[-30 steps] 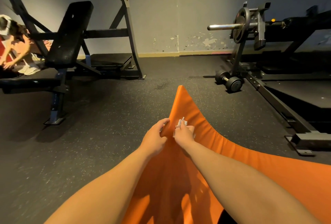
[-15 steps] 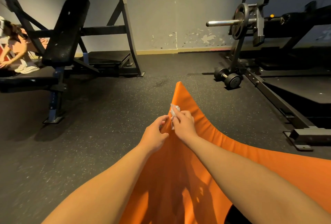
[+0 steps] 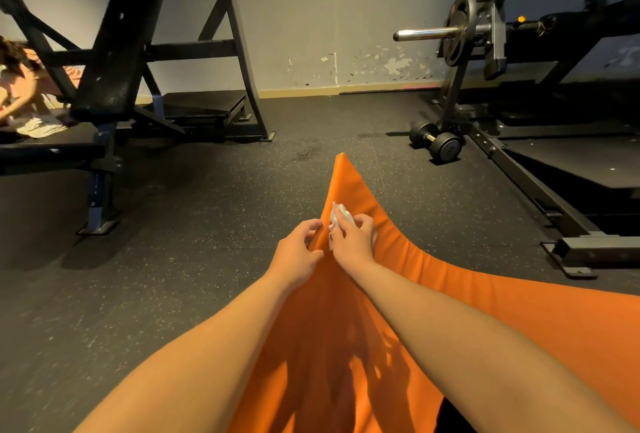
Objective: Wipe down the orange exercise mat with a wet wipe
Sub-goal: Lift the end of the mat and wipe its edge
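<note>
The orange mat [image 3: 450, 294] lies on the dark rubber floor [image 3: 173, 259], its far corner pointing at the wall. The left hand [image 3: 298, 252] pinches the mat's left edge below that corner, steadying it. The right hand [image 3: 353, 242], fingers curled round the bunched wet wipe [image 3: 340, 214], has shifted the wipe from the flat face onto that same edge, the 2 hands nearly touching. I'd say the border is now being wiped.

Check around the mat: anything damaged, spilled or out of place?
Paint is flaking off the wall above the baseboard, and a dark smudge marks the floor beyond the far corner of the orange mat. The mat itself looks intact where the right hand holds the wet wipe.
</note>
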Demonstrator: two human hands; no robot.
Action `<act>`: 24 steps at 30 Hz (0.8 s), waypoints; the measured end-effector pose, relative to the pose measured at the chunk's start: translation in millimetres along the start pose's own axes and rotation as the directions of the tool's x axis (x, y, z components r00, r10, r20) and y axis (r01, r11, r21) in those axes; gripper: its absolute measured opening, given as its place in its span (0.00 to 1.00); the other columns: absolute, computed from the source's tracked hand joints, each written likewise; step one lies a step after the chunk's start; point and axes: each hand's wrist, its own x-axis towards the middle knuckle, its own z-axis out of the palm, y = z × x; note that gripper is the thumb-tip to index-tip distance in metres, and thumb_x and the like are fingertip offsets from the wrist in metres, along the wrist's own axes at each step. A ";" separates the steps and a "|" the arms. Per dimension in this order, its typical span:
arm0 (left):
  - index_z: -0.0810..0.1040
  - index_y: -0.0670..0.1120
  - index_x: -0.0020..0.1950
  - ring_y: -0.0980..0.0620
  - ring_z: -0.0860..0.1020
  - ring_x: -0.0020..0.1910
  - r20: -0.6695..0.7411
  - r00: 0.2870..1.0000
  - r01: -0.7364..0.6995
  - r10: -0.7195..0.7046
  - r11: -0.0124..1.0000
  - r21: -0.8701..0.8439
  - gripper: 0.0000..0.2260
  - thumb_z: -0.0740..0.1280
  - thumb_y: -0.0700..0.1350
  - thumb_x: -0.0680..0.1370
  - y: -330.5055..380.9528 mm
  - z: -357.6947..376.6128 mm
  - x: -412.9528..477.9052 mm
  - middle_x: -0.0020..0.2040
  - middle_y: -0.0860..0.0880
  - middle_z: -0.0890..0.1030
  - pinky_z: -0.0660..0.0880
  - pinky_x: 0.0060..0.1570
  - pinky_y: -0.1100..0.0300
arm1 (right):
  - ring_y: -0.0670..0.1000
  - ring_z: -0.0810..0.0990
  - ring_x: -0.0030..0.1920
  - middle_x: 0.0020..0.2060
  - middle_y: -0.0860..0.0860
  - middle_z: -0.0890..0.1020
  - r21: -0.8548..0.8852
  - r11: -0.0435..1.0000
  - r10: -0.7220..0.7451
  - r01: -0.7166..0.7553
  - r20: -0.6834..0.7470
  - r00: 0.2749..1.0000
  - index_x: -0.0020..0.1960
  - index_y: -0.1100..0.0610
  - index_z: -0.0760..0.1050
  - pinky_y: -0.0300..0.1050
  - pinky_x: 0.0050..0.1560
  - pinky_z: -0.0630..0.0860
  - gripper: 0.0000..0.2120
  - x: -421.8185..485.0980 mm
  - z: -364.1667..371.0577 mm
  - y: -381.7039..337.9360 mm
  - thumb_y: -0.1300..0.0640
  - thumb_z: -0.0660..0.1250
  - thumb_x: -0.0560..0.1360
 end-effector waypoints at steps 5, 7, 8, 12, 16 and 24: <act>0.74 0.53 0.72 0.55 0.76 0.65 -0.025 1.000 -0.006 0.006 1.000 0.002 0.28 0.68 0.35 0.74 4.6 3.7 -0.9 0.65 0.52 0.79 0.72 0.66 0.60 | 0.56 0.73 0.60 0.56 0.52 0.69 0.178 0.963 0.204 -0.201 0.005 0.979 0.70 0.49 0.76 0.33 0.55 0.69 0.17 3.8 11.2 6.5 0.57 0.61 0.82; 0.73 0.53 0.73 0.55 0.76 0.66 -0.014 1.000 -0.015 0.015 1.000 0.003 0.29 0.67 0.34 0.73 6.1 1.8 -0.6 0.65 0.53 0.79 0.72 0.67 0.58 | 0.54 0.75 0.60 0.57 0.56 0.74 0.256 0.959 0.126 -0.123 0.006 0.992 0.70 0.54 0.76 0.32 0.57 0.70 0.18 10.1 7.0 -11.2 0.60 0.60 0.82; 0.72 0.54 0.73 0.55 0.76 0.65 0.016 0.999 -0.030 0.030 0.999 0.012 0.30 0.66 0.33 0.73 6.3 1.2 -0.8 0.65 0.55 0.78 0.72 0.66 0.59 | 0.53 0.75 0.61 0.58 0.56 0.74 0.257 0.965 0.057 -0.058 0.011 0.998 0.72 0.50 0.75 0.35 0.63 0.69 0.20 11.9 4.8 -20.4 0.60 0.59 0.82; 0.66 0.53 0.77 0.57 0.71 0.69 0.119 0.992 -0.055 0.044 0.994 0.090 0.35 0.63 0.31 0.72 10.1 1.5 -5.6 0.70 0.57 0.73 0.65 0.62 0.68 | 0.57 0.78 0.53 0.50 0.54 0.78 0.173 0.984 0.044 -0.052 0.050 0.998 0.72 0.34 0.71 0.51 0.61 0.75 0.26 15.7 18.9 -4.1 0.49 0.54 0.76; 0.64 0.52 0.79 0.53 0.72 0.70 0.089 0.996 -0.018 0.011 0.997 0.075 0.35 0.63 0.32 0.74 5.3 -0.4 -8.4 0.74 0.53 0.72 0.65 0.61 0.68 | 0.55 0.82 0.53 0.51 0.52 0.79 0.305 0.910 0.253 -0.282 0.130 0.959 0.70 0.53 0.76 0.44 0.53 0.79 0.17 4.8 24.0 10.4 0.56 0.61 0.82; 0.72 0.53 0.74 0.58 0.75 0.62 0.023 0.997 -0.082 0.080 0.995 0.062 0.30 0.64 0.33 0.74 10.0 0.7 -10.3 0.67 0.55 0.78 0.65 0.55 0.73 | 0.51 0.76 0.56 0.55 0.56 0.72 0.196 0.979 0.042 -0.052 0.054 0.998 0.73 0.47 0.73 0.46 0.64 0.72 0.19 7.7 15.9 -2.2 0.54 0.59 0.84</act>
